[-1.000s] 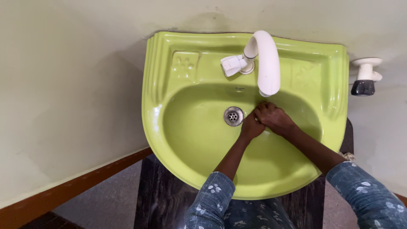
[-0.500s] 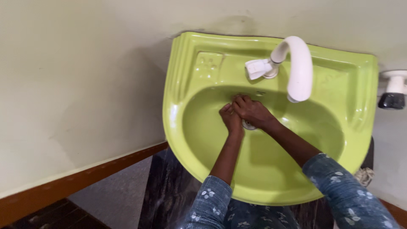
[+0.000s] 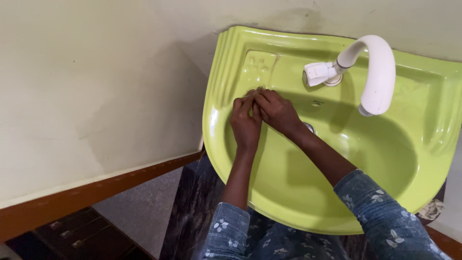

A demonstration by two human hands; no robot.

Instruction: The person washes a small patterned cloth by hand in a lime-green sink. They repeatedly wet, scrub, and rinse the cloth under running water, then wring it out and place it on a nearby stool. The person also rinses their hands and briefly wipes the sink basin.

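Head view: green sink (image 3: 298, 192), pale wall (image 3: 96, 72).

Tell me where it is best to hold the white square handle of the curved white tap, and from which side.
Grip the white square tap handle on its flat sides, coming from the left, probably: it juts leftward from the curved white tap, and nothing blocks its free end. Both hands are further left, over the green basin.
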